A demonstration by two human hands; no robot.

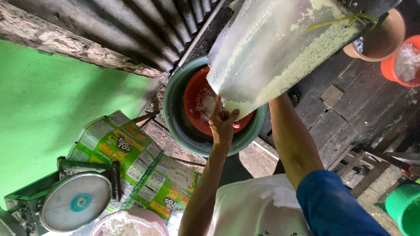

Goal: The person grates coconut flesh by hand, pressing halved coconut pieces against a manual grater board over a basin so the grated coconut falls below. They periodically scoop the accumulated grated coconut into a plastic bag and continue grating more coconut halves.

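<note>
A large clear plastic bag with pale yellow-white grated stuff stuck inside is tilted mouth-down over a red bowl. The red bowl sits inside a bigger dark green basin and holds a little of the white stuff. My left hand grips the bag's lower edge just above the red bowl. My right forearm reaches up behind the bag, and the hand itself is hidden by it. A yellow band ties the bag's upper end.
A dial weighing scale stands at lower left beside printed green packaging. A pink bowl of white stuff sits at the bottom. Orange and red bowls stand at upper right, a green bucket at lower right. A green wall lies left.
</note>
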